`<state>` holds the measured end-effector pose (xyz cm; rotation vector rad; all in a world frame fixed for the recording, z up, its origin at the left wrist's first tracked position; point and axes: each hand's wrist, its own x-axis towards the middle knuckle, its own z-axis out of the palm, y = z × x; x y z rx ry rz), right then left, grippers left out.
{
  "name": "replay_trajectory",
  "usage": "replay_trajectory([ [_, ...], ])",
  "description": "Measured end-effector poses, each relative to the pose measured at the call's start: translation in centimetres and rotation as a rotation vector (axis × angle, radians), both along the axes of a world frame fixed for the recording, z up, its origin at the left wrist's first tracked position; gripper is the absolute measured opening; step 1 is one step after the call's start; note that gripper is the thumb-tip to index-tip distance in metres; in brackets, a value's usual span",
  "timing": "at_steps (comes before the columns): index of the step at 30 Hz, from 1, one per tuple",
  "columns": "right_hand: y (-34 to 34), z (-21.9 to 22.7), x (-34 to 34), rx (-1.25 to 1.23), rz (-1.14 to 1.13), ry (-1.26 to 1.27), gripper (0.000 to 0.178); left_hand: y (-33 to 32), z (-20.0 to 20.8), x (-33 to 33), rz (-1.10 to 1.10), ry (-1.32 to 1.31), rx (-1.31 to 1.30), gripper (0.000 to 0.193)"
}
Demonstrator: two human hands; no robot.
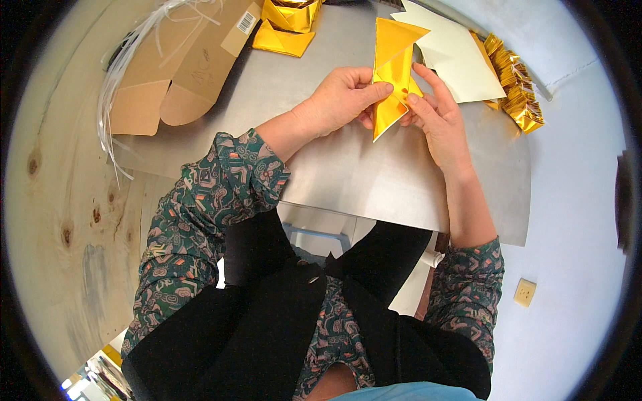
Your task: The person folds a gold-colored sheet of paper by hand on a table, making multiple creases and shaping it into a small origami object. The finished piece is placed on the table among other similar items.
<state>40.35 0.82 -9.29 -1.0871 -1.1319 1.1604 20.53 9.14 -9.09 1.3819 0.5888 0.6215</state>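
A sheet of shiny gold paper (393,65), partly folded with slanted, pointed ends, is held up over the metal table between both hands. My left hand (342,100) is closed on its left edge, the thumb lying flat across the front and the other fingers behind. On the right side, my right hand (438,110) pinches the lower part between thumb and fingers, its index finger raised beside the paper. The paper's back and the fingertips behind it are hidden.
Folded gold paper pieces (284,39) lie at the table's far side. A stack of pale sheets (455,57) and a row of gold folded pieces (518,87) are at the right. An open cardboard box (180,70) with white strips stands left on the metal table (361,177).
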Motion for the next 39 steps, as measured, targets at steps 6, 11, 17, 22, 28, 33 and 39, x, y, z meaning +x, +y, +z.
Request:
replay_trajectory([
  [6,-0.2,-0.2,0.2,0.138,0.013,-0.072,0.035,0.0,0.3,-0.3,0.021,0.004,-0.046,0.029],
  [11,-0.1,-1.0,0.0,0.200,0.009,-0.140,0.029,-0.2,0.5,-0.2,0.026,-0.007,-0.093,0.029],
  [17,-0.2,-1.0,0.5,0.209,0.004,-0.180,0.022,-0.5,0.5,-0.3,0.005,-0.043,-0.102,0.029],
  [22,-0.2,-0.9,0.9,0.242,-0.027,-0.127,0.020,-0.8,0.8,-0.7,0.078,-0.162,-0.134,0.021],
  [28,0.1,-1.2,1.2,0.250,-0.050,-0.079,0.020,-1.7,0.9,-0.9,0.165,-0.096,0.359,0.017],
  [33,0.0,-1.4,1.4,0.249,-0.045,-0.060,0.019,-1.2,0.7,-0.9,0.121,-0.004,0.471,0.015],
  [39,0.1,-1.5,1.2,0.216,-0.020,-0.051,0.018,-1.0,0.5,-0.6,0.164,-0.018,0.339,0.009],
])
